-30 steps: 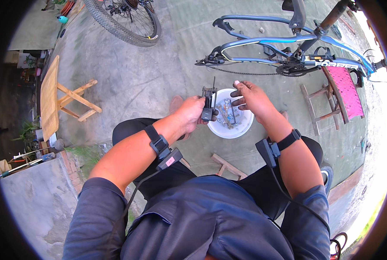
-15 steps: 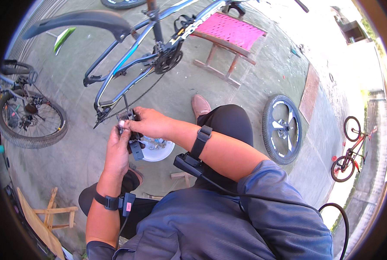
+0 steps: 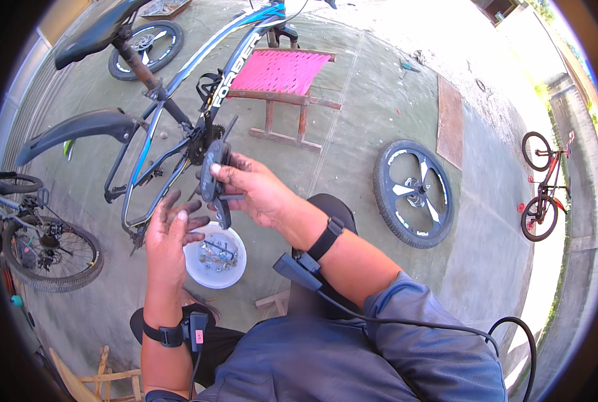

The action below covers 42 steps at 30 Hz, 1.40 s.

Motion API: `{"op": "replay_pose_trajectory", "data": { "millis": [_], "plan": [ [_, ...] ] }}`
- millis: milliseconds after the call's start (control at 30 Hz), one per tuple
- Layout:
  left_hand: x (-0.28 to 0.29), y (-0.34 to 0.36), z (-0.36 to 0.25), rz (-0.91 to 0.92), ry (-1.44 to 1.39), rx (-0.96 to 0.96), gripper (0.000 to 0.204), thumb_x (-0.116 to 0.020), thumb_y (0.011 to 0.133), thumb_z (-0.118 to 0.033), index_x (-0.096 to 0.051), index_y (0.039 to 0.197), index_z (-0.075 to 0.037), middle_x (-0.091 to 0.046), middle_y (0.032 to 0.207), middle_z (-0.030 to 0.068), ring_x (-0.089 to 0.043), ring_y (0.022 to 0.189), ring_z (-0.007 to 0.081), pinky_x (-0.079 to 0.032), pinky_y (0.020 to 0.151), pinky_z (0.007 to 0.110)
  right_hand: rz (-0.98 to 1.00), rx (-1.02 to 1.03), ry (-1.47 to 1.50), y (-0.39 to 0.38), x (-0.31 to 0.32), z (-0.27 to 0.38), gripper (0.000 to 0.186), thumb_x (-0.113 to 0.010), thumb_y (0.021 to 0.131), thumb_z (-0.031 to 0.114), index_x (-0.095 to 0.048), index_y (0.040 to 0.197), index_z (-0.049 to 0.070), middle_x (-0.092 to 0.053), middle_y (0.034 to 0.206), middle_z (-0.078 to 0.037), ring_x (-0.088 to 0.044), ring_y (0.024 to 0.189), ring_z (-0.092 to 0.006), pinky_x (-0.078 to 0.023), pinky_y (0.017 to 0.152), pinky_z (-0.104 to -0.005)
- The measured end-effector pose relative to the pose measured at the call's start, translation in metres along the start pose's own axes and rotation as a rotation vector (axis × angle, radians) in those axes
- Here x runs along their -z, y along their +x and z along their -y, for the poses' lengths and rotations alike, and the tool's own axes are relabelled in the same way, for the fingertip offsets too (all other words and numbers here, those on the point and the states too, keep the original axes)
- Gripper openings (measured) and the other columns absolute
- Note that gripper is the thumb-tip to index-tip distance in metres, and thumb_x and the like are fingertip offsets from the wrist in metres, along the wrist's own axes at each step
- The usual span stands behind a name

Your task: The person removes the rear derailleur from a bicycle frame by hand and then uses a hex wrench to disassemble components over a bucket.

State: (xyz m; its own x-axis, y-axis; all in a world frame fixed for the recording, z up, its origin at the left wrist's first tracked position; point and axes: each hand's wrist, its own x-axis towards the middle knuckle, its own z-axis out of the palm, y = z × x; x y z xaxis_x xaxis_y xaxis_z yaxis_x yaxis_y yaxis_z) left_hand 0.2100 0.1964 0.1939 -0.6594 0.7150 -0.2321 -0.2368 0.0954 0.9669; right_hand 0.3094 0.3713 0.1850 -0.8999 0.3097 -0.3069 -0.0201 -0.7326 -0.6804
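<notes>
My right hand (image 3: 257, 193) grips a black folding multi-tool (image 3: 211, 173), held upright with one thin bit sticking up at its top and other parts jutting near its lower end. Just left of the tool, my left hand (image 3: 167, 234) is raised with its fingers apart and nothing in it. Below and between the hands, a white bowl (image 3: 239, 265) on the ground contains several small metal parts. Beyond my hands stands a blue, white and black bicycle frame (image 3: 145, 157) with its saddle and rear mudguard on and no rear wheel fitted.
A stool with a woven pink seat (image 3: 275, 70) is under the front of the frame. One loose wheel (image 3: 386, 194) lies to the right, another (image 3: 172, 47) at the far left. A second bicycle (image 3: 51, 251) is at left, a red one (image 3: 547, 184) far right.
Both hands have come away from the rear end of the frame. The right hand has lifted the multi-tool, and the left hand has opened. The view has shifted, showing more of the bowl.
</notes>
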Motion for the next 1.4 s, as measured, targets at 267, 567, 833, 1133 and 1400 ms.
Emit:
{"op": "replay_pose_trajectory", "data": {
  "millis": [267,567,833,1133,1400],
  "plan": [
    [-0.003,0.089,0.079,0.292,0.254,0.538,0.035,-0.050,0.097,-0.010,-0.046,0.129,0.002,-0.064,0.102,0.0109,-0.068,0.086,0.0164,-0.052,0.062,0.021,-0.173,-0.065,0.122,0.018,0.039,-0.014,0.045,-0.067,0.092,0.031,-0.049,0.125,0.007,-0.060,0.114,-0.007,-0.060,0.102,-0.0146,-0.049,0.087,-0.0335],
    [-0.111,0.123,-0.005,0.493,0.557,0.695,0.040,-0.054,0.094,-0.012,-0.048,0.129,0.005,-0.066,0.108,0.0159,-0.068,0.088,0.0187,-0.053,0.066,0.027,-0.799,0.104,0.353,-0.017,0.095,-0.004,0.028,-0.070,0.089,0.018,-0.054,0.108,0.004,-0.060,0.088,-0.001,-0.057,0.079,-0.0092,-0.049,0.070,-0.0250],
    [-0.264,0.099,-0.124,0.796,0.796,0.834,0.043,-0.056,0.093,-0.016,-0.048,0.128,0.007,-0.065,0.108,0.0171,-0.068,0.092,0.0214,-0.054,0.071,0.030,-1.218,0.168,0.354,-0.201,0.134,0.097,0.028,-0.070,0.089,0.015,-0.054,0.109,0.004,-0.061,0.091,-0.002,-0.059,0.080,-0.0109,-0.050,0.071,-0.0276],
    [-0.469,0.161,-0.207,0.906,0.749,0.680,0.039,-0.055,0.094,-0.017,-0.050,0.126,0.005,-0.065,0.109,0.0155,-0.067,0.091,0.0194,-0.053,0.070,0.029,-1.444,0.089,0.126,-0.379,0.199,0.263,0.033,-0.072,0.086,0.011,-0.054,0.112,0.002,-0.062,0.093,-0.002,-0.058,0.082,-0.0098,-0.049,0.073,-0.0247],
    [-0.598,0.290,-0.232,0.856,0.644,0.625,0.026,-0.057,0.094,-0.020,-0.057,0.112,-0.001,-0.065,0.096,0.0078,-0.064,0.077,0.0130,-0.051,0.064,0.027,-1.286,0.270,0.109,-0.321,0.255,0.436,0.034,-0.069,0.088,0.007,-0.053,0.117,0.002,-0.061,0.101,-0.003,-0.058,0.091,-0.0105,-0.048,0.080,-0.0245]
  ]
}}
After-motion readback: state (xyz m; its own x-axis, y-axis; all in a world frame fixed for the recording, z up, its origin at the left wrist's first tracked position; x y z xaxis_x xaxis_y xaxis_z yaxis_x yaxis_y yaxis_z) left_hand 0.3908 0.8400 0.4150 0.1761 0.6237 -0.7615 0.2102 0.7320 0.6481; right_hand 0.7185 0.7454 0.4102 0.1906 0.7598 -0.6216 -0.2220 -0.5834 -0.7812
